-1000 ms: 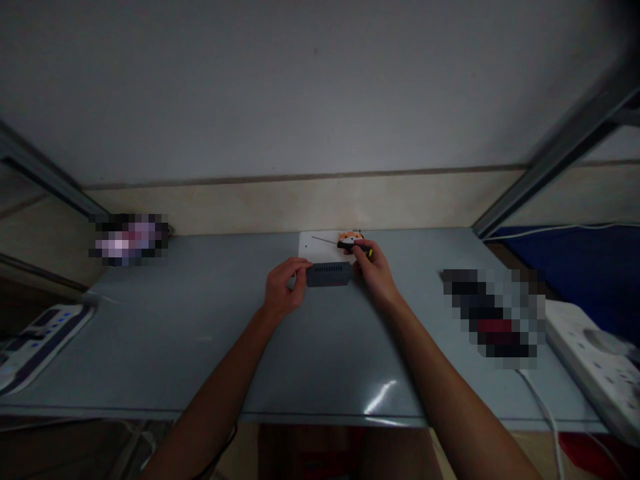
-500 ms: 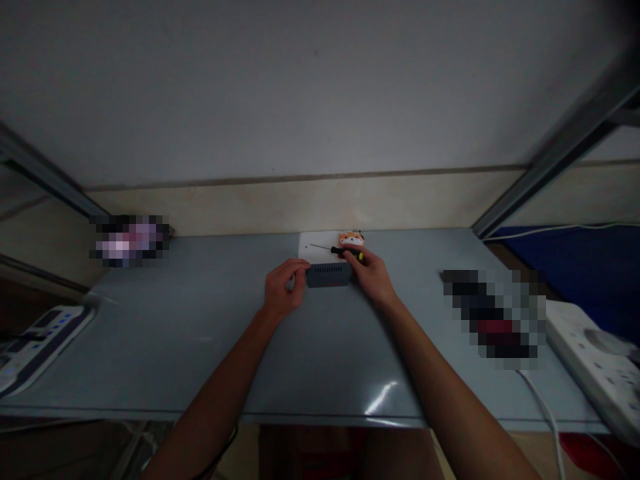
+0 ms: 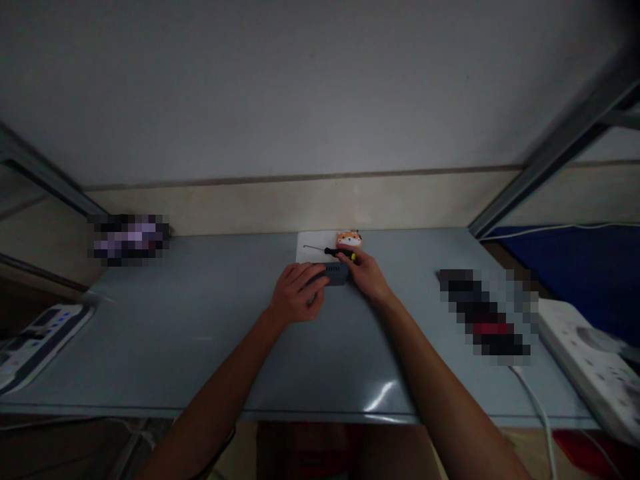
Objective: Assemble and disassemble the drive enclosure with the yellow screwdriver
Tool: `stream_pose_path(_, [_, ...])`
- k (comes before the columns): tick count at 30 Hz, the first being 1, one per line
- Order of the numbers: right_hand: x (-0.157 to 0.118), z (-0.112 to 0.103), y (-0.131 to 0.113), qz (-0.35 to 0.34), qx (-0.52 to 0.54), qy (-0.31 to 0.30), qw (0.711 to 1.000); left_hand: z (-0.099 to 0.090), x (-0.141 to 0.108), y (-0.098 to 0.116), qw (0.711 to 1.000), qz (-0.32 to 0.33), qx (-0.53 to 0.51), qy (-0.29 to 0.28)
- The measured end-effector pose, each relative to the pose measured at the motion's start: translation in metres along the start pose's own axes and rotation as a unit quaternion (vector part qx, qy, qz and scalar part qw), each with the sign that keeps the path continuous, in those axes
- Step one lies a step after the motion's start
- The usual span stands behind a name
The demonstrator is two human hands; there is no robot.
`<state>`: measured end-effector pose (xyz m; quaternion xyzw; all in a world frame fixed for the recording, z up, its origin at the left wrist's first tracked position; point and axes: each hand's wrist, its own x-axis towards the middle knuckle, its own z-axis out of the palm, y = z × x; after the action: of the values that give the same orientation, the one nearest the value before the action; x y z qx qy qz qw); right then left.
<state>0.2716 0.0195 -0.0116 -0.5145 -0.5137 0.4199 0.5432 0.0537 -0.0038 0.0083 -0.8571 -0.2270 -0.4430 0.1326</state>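
A dark grey box [image 3: 338, 274] with a row of vent slots lies in front of me near the table's middle. My left hand [image 3: 299, 293] has its fingers curled over the box's left part, covering it. At the right end, my right hand [image 3: 364, 272] touches the box and holds a screwdriver [image 3: 345, 253] with a black and yellow handle. Its thin shaft points left above a white sheet [image 3: 313, 239], the tip at a small dark speck there. Right behind the screwdriver sits an orange and white animal-faced item [image 3: 349, 239].
A grey table [image 3: 200, 360] reaches back to the wall. Blurred-out items lie at the far left [image 3: 131, 239] and at the right [image 3: 485, 320]. White power strips stand at the left edge [image 3: 45, 343] and right edge [image 3: 585, 360], with a white cable [image 3: 537, 400] hanging over the front.
My left hand has moved right, from the box's left end to over its top and front. The screwdriver has shifted slightly left with my right hand, its tip now at the speck.
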Motion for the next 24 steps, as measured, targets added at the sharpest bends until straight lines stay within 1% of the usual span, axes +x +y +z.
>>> stream_pose_path(3, [-0.001,0.0,-0.003,0.013,0.003,0.0,1.0,0.002,0.0,0.002,1.0,0.005,0.005,-0.02])
stream_pose_path(7, [-0.004,-0.002,-0.015,0.007,0.008,0.025,1.0,0.004,0.004,0.001,0.997,-0.032,0.0,-0.077])
stream_pose_path(10, [-0.007,-0.006,-0.023,0.04,0.046,0.048,0.997,0.005,0.006,-0.001,0.992,-0.057,-0.02,-0.11])
stream_pose_path(13, [-0.007,-0.012,-0.027,0.096,0.12,0.065,0.986,0.006,0.004,-0.003,0.991,-0.071,-0.027,-0.11])
stream_pose_path(15, [-0.005,-0.015,-0.028,0.113,0.174,0.07,0.976,0.006,0.002,-0.004,0.992,-0.077,-0.026,-0.1])
stream_pose_path(17, [-0.004,-0.018,-0.03,0.116,0.209,0.073,0.968,0.005,0.001,-0.005,0.993,-0.081,-0.027,-0.084])
stream_pose_path(20, [-0.004,-0.021,-0.032,0.118,0.235,0.081,0.961,0.005,0.0,-0.006,0.994,-0.083,-0.026,-0.059])
stream_pose_path(24, [-0.004,-0.027,-0.034,0.117,0.246,0.103,0.957,0.005,0.001,-0.006,0.995,-0.088,-0.02,-0.053])
